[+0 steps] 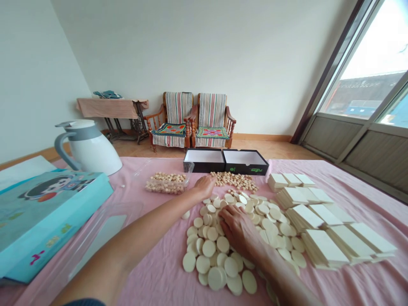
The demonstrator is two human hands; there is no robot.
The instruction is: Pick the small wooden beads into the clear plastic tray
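Observation:
A broad heap of pale round wooden discs (208, 248) covers the pink cloth in front of me. My right hand (237, 225) lies over the middle of this heap, palm down, its slightly bent fingers touching the discs. Farther off, my left hand (205, 187) reaches to the left edge of a pile of small wooden beads (237, 180). Its fingers are curled in, and whatever they hold is hidden. Left of that hand, a clear plastic box (167, 182) contains more small wooden beads.
Two black open boxes (204, 161) with white insides stand at the back. Stacked pale rectangular wooden pieces (325, 246) line the right. A turquoise box (54, 212), a white-grey jug (92, 146) and a clear plastic lid (105, 238) are on the left.

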